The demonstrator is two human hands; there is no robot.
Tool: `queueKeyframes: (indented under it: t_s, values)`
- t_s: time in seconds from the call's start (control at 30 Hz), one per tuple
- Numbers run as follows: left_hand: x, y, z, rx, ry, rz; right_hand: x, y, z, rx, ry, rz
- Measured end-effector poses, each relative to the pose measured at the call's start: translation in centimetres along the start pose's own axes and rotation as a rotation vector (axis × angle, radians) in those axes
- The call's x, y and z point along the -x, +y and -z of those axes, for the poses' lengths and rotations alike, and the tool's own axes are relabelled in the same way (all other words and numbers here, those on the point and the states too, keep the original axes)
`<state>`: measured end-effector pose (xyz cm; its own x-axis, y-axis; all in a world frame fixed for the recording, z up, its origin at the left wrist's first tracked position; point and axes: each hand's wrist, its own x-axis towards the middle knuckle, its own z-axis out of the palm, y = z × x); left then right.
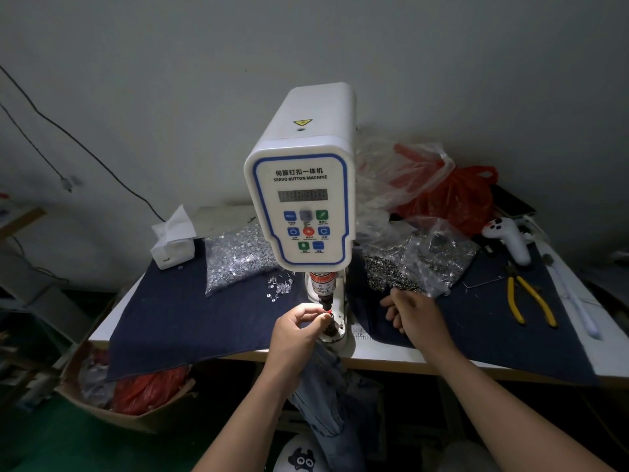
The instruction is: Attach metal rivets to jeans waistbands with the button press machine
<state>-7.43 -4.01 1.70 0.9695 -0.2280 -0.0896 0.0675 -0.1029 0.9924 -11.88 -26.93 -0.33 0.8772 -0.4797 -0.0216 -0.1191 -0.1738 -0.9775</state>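
The white servo button machine [303, 185] stands at the table's middle, its punch head [321, 287] above the lower die [335, 330]. My left hand [296, 330] is at the die, fingertips pinching something small beside the red-lit punch tip; what it is I cannot make out. Light blue jeans [332, 396] hang from the die down past the table edge. My right hand [410, 313] rests with curled fingers on the dark cloth, right by the open bag of dark rivets [401, 267]. Whether it holds a rivet is hidden.
A bag of silver studs [238, 257] and loose studs [280, 284] lie left of the machine. A tissue box [173, 243] sits at back left, yellow pliers [531, 301] and a white controller [510, 236] at right, red bags [456, 195] behind. A cardboard box [126, 396] stands below left.
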Motion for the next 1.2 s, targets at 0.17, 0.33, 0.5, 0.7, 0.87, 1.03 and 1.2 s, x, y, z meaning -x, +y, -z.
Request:
queueKeyframes:
  t_s: [0.17, 0.33, 0.5, 0.7, 0.87, 1.03, 1.2]
  values:
    - [0.0, 0.2, 0.1, -0.043, -0.003, -0.027, 0.0, 0.1, 0.0, -0.004, 0.002, -0.002]
    - [0.1, 0.5, 0.1, -0.042, -0.011, -0.014, -0.1, 0.1, 0.0, -0.011, 0.004, 0.003]
    - [0.0, 0.8, 0.0, -0.018, -0.026, 0.036, -0.1, 0.2, 0.0, -0.014, 0.004, 0.009]
    - [0.3, 1.1, 0.2, -0.02, -0.022, 0.018, -0.1, 0.4, 0.0, -0.006, 0.005, 0.017]
    - [0.7, 1.0, 0.4, -0.07, -0.002, -0.023, -0.1, 0.5, 0.0, -0.008, 0.012, 0.015]
    - [0.7, 0.9, 0.6, -0.085, -0.004, -0.022, -0.1, 0.5, 0.0, -0.021, 0.011, 0.025]
    - [0.9, 1.3, 0.6, 0.04, 0.013, 0.13, 0.2, 0.5, 0.2, -0.004, 0.003, 0.041]
